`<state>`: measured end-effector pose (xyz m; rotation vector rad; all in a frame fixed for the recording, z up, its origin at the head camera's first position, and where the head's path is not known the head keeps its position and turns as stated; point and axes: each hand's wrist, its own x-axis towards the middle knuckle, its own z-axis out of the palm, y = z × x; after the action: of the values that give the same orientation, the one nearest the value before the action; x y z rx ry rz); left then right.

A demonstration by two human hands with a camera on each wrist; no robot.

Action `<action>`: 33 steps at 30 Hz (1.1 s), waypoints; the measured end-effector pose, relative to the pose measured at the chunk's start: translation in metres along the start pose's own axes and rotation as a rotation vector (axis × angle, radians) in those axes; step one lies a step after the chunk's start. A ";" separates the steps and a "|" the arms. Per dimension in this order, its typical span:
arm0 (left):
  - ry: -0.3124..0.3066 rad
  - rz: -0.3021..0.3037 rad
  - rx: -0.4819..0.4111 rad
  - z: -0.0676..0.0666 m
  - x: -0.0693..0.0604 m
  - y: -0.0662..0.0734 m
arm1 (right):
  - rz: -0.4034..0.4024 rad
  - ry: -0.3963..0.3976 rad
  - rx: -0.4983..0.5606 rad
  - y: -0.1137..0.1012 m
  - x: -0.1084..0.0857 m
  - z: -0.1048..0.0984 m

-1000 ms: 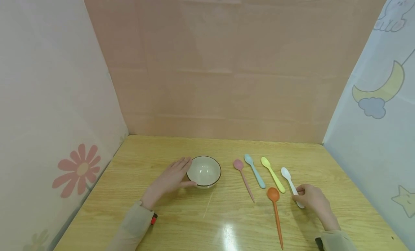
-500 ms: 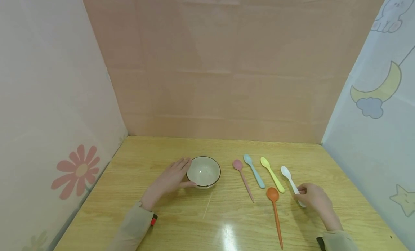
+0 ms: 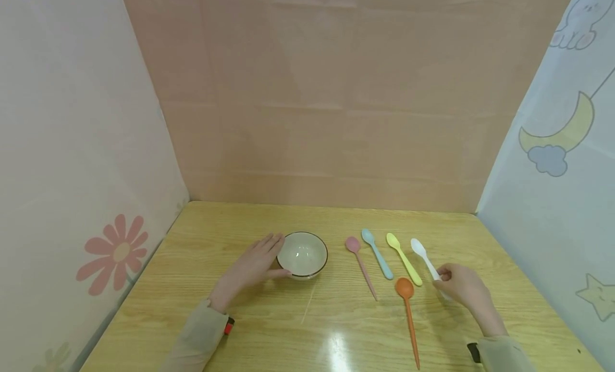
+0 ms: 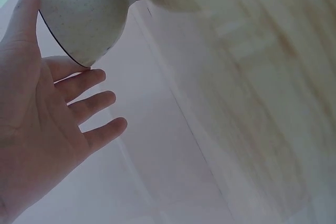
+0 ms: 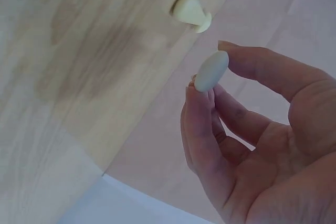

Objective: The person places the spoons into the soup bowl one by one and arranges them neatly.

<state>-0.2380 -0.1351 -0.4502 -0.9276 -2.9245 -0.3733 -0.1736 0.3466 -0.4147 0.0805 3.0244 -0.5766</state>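
A cream bowl (image 3: 301, 254) with a dark rim stands on the table. My left hand (image 3: 252, 262) rests against its left side, thumb near the front and fingers loosely extended; in the left wrist view, the thumb touches the bowl (image 4: 84, 14) and the outer fingers stand free. On the right, my right hand (image 3: 466, 287) pinches a white spoon (image 3: 425, 257) by its handle, bowl end pointing away. The right wrist view shows the spoon's handle end (image 5: 211, 72) between thumb and forefinger. In that view the spoon seems lifted off the table.
Between the hands lie a pink spoon (image 3: 360, 265), a light blue spoon (image 3: 378, 253), a yellow spoon (image 3: 405, 259) and, nearer the front, a long orange spoon (image 3: 408, 318). Fabric walls (image 3: 336, 121) enclose the wooden table (image 3: 250, 329) at the back and sides.
My right hand has moved slightly away from the front edge and the white spoon has shifted with it, up and left in the head view. The left hand and bowl stay put.
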 end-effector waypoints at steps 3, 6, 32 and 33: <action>0.001 -0.004 0.008 0.000 0.000 0.000 | -0.016 0.004 -0.009 -0.006 0.002 -0.002; 0.006 0.001 0.014 -0.001 -0.001 0.001 | -0.034 0.008 -0.015 -0.013 0.003 -0.004; 0.022 0.008 -0.021 -0.003 -0.002 0.002 | -0.136 0.001 -0.056 -0.077 0.017 -0.006; 0.020 0.007 -0.020 -0.003 -0.002 0.002 | -0.135 -0.001 -0.054 -0.079 0.018 -0.006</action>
<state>-0.2355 -0.1356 -0.4470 -0.9305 -2.9037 -0.4095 -0.1966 0.2761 -0.3818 -0.1268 3.0594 -0.5028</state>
